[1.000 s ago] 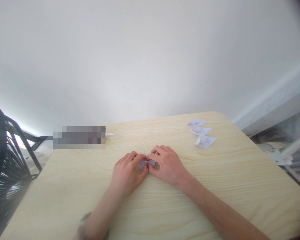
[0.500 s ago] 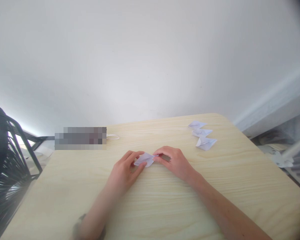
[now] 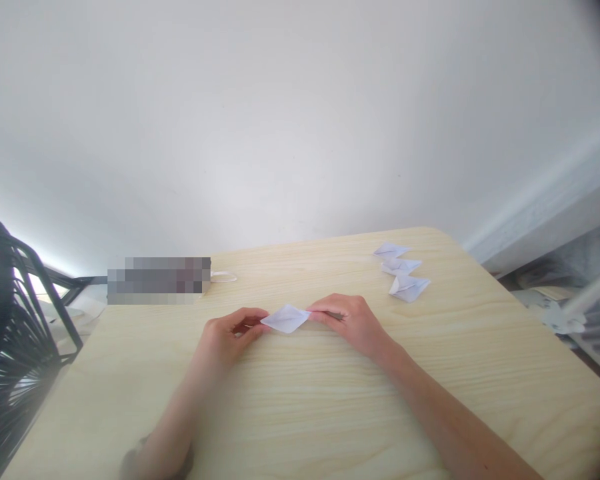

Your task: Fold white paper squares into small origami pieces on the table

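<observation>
A white folded paper piece (image 3: 286, 319), diamond-shaped with pointed ends, is stretched between my two hands at the middle of the table. My left hand (image 3: 230, 337) pinches its left point between thumb and fingers. At the opposite tip, the thumb and fingers of my right hand (image 3: 347, 321) are closed on the paper. Three similar folded papers lie in a row at the back right: a far one (image 3: 391, 250), a middle one (image 3: 401, 267) and a near one (image 3: 409, 287).
The pale wood-grain table (image 3: 300, 413) reaches to a white wall (image 3: 290, 120). A pixelated blurred object (image 3: 157, 281) with a white loop (image 3: 225, 276) sits at the back left. A dark woven chair (image 3: 10, 333) stands left of the table.
My left hand has shifted left from the paper's body to its left point, uncovering more of the paper. My right hand keeps its pinch at the right tip.
</observation>
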`<move>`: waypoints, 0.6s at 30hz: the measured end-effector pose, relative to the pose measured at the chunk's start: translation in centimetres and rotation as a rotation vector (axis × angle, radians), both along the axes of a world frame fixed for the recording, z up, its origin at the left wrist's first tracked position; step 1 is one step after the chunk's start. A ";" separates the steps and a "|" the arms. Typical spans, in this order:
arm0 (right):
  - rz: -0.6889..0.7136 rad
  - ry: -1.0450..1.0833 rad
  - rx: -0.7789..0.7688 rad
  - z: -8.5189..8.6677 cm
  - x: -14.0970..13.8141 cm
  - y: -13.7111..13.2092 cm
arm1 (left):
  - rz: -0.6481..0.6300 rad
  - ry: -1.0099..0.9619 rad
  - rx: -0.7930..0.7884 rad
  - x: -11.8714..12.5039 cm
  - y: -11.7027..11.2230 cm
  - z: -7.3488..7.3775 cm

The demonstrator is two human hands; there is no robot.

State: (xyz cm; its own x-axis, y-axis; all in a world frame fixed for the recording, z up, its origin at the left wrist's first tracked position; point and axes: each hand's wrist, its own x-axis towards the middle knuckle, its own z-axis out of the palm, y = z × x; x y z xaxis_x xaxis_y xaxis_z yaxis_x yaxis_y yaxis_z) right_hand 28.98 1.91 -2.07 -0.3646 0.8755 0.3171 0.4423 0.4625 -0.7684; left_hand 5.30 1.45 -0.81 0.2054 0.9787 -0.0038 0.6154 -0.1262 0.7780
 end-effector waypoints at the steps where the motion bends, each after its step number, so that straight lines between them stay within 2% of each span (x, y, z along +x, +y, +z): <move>1: -0.009 0.006 0.000 0.0 0.0 0.0 | -0.011 -0.006 -0.018 -0.2 0.1 -0.1; 5: -0.076 0.021 -0.017 -0.1 -0.4 -0.2 | -0.015 0.011 -0.002 -0.3 0.0 -0.3; 13: -0.111 -0.072 0.085 -0.6 -1.5 -0.3 | -0.027 0.095 0.203 1.2 -0.9 0.3; 18: -0.122 -0.104 0.126 -0.6 -1.8 -0.4 | -0.081 0.133 0.305 1.1 -0.9 -0.1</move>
